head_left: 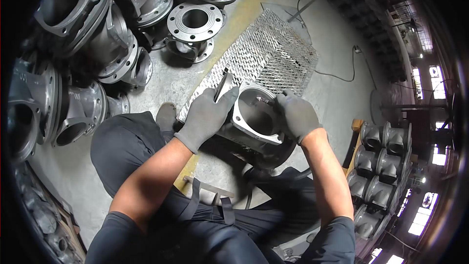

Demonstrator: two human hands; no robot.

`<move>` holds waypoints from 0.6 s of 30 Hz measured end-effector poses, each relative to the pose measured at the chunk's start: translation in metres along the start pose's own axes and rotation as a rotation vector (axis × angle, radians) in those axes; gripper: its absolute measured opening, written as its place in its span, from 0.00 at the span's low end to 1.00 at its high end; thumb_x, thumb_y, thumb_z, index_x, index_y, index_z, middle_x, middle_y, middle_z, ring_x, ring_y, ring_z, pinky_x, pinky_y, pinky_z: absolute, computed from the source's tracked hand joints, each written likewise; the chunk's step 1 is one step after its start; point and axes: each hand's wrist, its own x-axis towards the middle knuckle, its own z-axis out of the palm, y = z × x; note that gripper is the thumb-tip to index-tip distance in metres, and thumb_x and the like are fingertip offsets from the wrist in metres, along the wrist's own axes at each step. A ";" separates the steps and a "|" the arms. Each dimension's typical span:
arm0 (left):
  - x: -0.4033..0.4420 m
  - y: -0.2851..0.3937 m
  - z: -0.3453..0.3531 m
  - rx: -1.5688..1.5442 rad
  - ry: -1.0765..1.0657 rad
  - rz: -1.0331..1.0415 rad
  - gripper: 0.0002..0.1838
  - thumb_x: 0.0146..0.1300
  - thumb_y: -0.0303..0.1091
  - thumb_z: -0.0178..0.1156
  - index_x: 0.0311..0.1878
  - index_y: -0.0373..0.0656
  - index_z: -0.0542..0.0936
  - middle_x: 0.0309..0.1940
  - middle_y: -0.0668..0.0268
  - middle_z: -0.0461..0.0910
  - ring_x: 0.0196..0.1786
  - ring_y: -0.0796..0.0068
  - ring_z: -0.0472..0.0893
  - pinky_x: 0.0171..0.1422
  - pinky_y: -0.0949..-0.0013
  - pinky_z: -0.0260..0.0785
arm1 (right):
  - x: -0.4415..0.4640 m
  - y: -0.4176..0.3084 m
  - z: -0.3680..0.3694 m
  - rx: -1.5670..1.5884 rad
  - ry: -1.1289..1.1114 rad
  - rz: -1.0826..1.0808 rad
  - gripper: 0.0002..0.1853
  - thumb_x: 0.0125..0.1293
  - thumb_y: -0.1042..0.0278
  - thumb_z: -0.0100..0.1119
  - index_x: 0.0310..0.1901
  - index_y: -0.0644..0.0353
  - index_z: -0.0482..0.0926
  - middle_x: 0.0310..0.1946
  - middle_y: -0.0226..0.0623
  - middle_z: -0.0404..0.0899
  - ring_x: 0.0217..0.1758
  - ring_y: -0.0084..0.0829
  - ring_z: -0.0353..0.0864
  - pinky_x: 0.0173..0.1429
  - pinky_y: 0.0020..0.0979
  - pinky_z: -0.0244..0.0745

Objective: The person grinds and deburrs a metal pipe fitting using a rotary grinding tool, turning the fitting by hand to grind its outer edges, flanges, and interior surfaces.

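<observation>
A flanged metal valve body (238, 124) stands in front of me, its wide, rounded opening facing up. The bore inside is dark. My left hand (207, 115), in a grey glove, closes round a flange edge on its left side, thumb toward the opening. On the opposite side, my right hand (298, 115), also gloved, grips the body beside the rim of the opening. Its fingertips are partly hidden behind the metal. Below the opening, the lower part of the body lies in shadow near my knees.
A metal grating (273, 44) lies on the floor just beyond the valve body. A flanged casting (195, 22) stands upright at the upper left, beside several stacked castings (117, 34). More castings (376, 166) sit in rows at the right. A cable (354, 63) crosses the floor.
</observation>
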 end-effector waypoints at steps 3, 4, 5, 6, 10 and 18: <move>0.004 -0.009 0.005 -0.067 -0.023 -0.096 0.45 0.76 0.69 0.63 0.50 0.21 0.85 0.44 0.30 0.87 0.54 0.32 0.88 0.62 0.45 0.78 | 0.003 -0.001 -0.006 -0.067 -0.055 -0.005 0.17 0.64 0.61 0.73 0.48 0.62 0.81 0.51 0.52 0.83 0.55 0.60 0.87 0.58 0.54 0.83; 0.004 -0.005 0.003 -0.032 -0.004 -0.035 0.45 0.76 0.69 0.62 0.49 0.21 0.85 0.44 0.30 0.87 0.54 0.32 0.88 0.62 0.45 0.78 | 0.002 0.000 -0.005 -0.043 -0.022 -0.020 0.17 0.64 0.61 0.73 0.48 0.62 0.81 0.52 0.53 0.83 0.54 0.60 0.87 0.58 0.55 0.83; 0.003 -0.002 0.001 -0.035 -0.002 -0.040 0.45 0.76 0.69 0.62 0.49 0.21 0.85 0.44 0.30 0.87 0.54 0.32 0.88 0.62 0.45 0.78 | 0.002 0.000 -0.005 -0.017 0.005 -0.035 0.17 0.65 0.61 0.73 0.49 0.62 0.81 0.52 0.53 0.83 0.54 0.60 0.87 0.58 0.55 0.83; 0.002 0.002 -0.001 -0.067 -0.001 -0.083 0.45 0.76 0.70 0.62 0.49 0.20 0.84 0.43 0.30 0.87 0.54 0.32 0.88 0.62 0.45 0.78 | 0.002 0.000 -0.004 -0.015 0.000 -0.035 0.17 0.65 0.61 0.73 0.49 0.62 0.81 0.52 0.53 0.83 0.54 0.60 0.87 0.58 0.55 0.83; 0.000 0.008 -0.003 -0.163 -0.027 -0.171 0.46 0.76 0.71 0.62 0.48 0.21 0.84 0.42 0.30 0.87 0.53 0.31 0.89 0.61 0.45 0.79 | 0.004 -0.005 -0.010 -0.139 -0.064 -0.070 0.10 0.70 0.69 0.63 0.50 0.61 0.82 0.52 0.55 0.83 0.54 0.58 0.89 0.57 0.53 0.85; 0.002 -0.003 0.003 -0.052 0.006 -0.093 0.40 0.78 0.65 0.62 0.51 0.24 0.85 0.42 0.33 0.86 0.50 0.35 0.88 0.57 0.47 0.78 | 0.008 -0.011 -0.015 -0.113 -0.096 -0.038 0.10 0.71 0.68 0.62 0.50 0.62 0.83 0.51 0.55 0.84 0.54 0.58 0.89 0.59 0.53 0.86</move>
